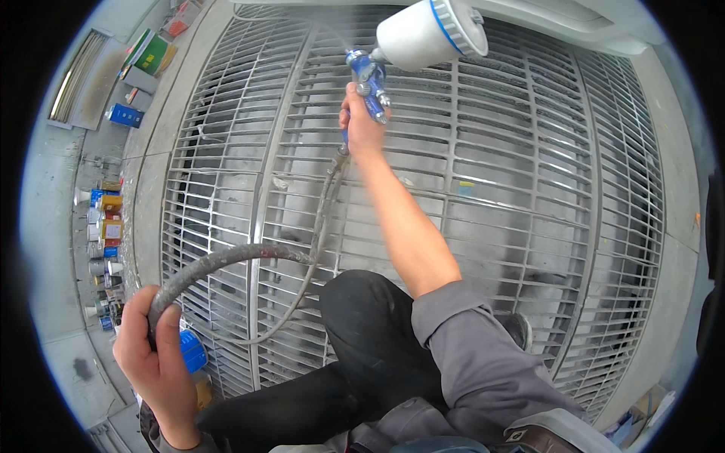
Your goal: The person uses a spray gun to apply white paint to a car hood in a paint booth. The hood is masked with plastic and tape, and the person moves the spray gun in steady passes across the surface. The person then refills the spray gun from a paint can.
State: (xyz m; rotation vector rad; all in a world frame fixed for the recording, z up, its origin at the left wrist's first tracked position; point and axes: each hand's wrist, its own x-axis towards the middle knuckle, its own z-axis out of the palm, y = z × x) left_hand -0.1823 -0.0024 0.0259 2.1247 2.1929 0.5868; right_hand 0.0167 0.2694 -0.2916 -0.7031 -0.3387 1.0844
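My right hand (365, 130) is wrapped round the handle of a blue spray gun (367, 75) at the upper middle. A white paint cup (423, 36) with a blue ring at its lid is fixed to the gun and leans to the right. Faint mist shows at the gun's nozzle, beside a white panel (529, 23) along the top edge. From the handle's bottom an air hose (327, 200) runs down. At the lower left my left hand (155, 355) grips a thick grey stretch of hose (226, 260), which arches toward the middle.
Metal floor grating (498, 204) spreads beneath my bent knee (370, 309). Several cans and bottles (111, 226) line the left wall, with a blue can (124, 115) farther up. Another blue container (192, 351) stands close to my left hand. Boxes (649, 404) sit at the lower right.
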